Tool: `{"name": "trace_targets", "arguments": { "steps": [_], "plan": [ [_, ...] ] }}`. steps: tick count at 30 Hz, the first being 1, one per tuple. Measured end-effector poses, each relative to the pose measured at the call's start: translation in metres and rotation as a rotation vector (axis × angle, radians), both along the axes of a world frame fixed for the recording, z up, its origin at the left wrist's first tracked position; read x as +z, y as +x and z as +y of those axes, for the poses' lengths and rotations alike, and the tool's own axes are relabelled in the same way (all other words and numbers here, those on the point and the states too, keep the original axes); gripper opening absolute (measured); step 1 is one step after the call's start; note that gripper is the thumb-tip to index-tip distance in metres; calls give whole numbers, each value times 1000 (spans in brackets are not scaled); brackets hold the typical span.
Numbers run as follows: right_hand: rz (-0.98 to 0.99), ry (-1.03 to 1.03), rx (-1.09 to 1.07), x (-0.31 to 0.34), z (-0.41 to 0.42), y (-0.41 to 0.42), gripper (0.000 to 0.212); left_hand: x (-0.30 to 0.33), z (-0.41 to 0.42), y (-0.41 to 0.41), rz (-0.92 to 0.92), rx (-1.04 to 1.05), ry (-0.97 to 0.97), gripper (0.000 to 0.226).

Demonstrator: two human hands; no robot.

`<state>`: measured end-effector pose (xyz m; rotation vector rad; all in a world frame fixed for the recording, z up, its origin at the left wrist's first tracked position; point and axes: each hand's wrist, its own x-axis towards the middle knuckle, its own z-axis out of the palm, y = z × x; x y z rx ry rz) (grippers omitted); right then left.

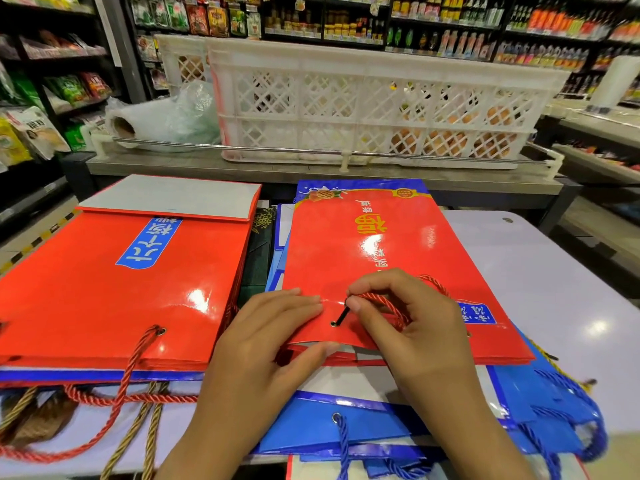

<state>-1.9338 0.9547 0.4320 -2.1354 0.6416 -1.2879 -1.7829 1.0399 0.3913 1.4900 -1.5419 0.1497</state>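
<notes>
Red paper bag (363,258): shiny, flat
Red rope (384,301): twisty, thin
Left hand (277,341): pinches bag edge
Right hand (415,327): pinches rope end

A shop is shown: the far walls are lined with shelves (446,24) on which rows of bottles (554,20), jars (341,29) and food packets (207,19) are set out as goods for sale. On a counter (156,164) behind a rail a white crate (381,95) of round brown goods is stood, and a roll of thin plastic sacks (138,123) is kept at the counter's left end. Printed paper bags (104,299) are stacked across the near table (554,271).
</notes>
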Motion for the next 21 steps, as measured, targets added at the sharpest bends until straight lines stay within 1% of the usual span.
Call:
{"name": "trace_targets", "arguments": {
  "steps": [4, 9, 15, 19, 21],
  "plan": [
    [7, -27, 10, -3, -1, 1, 11, 0, -1, -1, -5, -1, -4, 45],
    [43, -76, 40, -4, -1, 0, 14, -2, 0, -1, -3, -1, -5, 43],
    [66, 29, 73, -3, 7, -1, 28, -3, 0, -1, 5, 4, 0, 42],
    [140, -13, 0, -4, 7, -1, 17, 0, 2, -2, -12, 29, -14, 42],
    [137, -37, 3, -4, 5, -1, 17, 1, 2, -3, -36, 27, -30, 39]
  ]
}}
